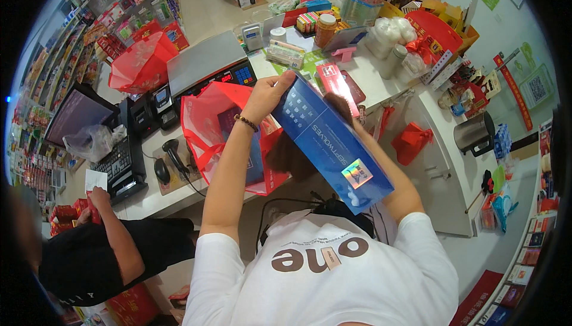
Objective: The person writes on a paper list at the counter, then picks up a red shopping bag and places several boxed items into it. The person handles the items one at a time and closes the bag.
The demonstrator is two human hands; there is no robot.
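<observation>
My left hand [270, 91] grips the upper end of a long blue Septwolves carton [324, 138], thumb on its near face. The carton slants down to the right and bears white writing and a shiny holographic sticker [356, 173]. My right forearm [397, 183] passes behind the carton's right edge; that hand is hidden there, so its grip cannot be seen. To the left of the carton, partly behind my left forearm, a red carrier bag [201, 116] stands open on the counter edge. Inside it is a dark blue box [254, 160].
A counter scale [225, 78], barcode scanner [174, 152], mouse [161, 170] and keyboard [116, 160] lie left on the counter [147, 201]. Another red bag [140, 62] stands beyond. A pink-red box [337, 87] lies behind the carton. At left, a person in black [111, 254] holds something red.
</observation>
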